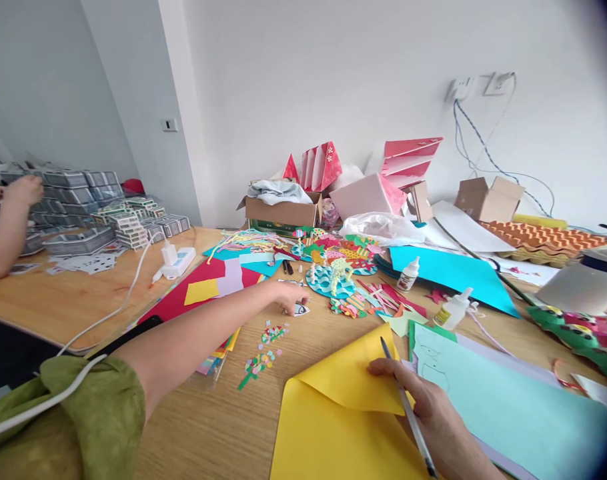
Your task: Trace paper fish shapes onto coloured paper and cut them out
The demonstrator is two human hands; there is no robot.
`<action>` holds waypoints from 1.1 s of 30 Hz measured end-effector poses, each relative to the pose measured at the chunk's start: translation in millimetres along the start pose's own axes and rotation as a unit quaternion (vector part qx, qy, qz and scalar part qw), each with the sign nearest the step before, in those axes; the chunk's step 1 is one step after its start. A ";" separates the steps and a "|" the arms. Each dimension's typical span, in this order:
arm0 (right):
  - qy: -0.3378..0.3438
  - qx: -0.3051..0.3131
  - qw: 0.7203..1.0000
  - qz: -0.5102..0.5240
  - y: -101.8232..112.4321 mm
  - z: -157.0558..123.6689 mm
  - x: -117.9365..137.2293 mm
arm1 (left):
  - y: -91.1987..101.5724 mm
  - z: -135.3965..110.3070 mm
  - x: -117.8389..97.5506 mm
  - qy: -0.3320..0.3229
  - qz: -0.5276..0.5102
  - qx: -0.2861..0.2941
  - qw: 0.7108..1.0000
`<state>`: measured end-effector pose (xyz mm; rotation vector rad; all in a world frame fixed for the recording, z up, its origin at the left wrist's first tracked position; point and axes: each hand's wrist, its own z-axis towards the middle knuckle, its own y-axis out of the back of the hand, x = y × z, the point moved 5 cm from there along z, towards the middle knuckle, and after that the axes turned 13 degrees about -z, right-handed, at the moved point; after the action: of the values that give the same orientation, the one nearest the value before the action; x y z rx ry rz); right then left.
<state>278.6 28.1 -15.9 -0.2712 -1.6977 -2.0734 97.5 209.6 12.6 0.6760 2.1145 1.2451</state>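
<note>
My left hand (289,297) reaches far across the table, its fingers bent down and closed on a small white paper cutout (301,310) with dark drawn lines. My right hand (423,393) holds a large yellow paper sheet (328,433) by its folded-over corner. A clear pen (412,420) lies in the same hand, against the yellow sheet. Small paper dots and a green strip (245,380) are scattered between my arms. Just past my left hand are a black marker (287,267) and blue wavy paper pieces (328,281).
Glue bottles (453,310) (408,275) stand at right near light-blue paper (513,400). Coloured sheets (203,291) lie under my left arm. Boxes (283,212) and egg trays (538,241) line the wall. At far left, another person's hand (26,191) is by stacked card packs (66,197). A white cable (128,293) crosses there.
</note>
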 end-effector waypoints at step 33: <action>-0.003 0.006 1.000 -0.009 6.9 1.0 5.5 | 33.2 35.3 66.7 0.031 -0.104 -0.147 0.983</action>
<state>276.7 27.0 -7.3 -0.2597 -1.7220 -2.0759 80.1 290.2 13.1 0.2838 1.9363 1.4337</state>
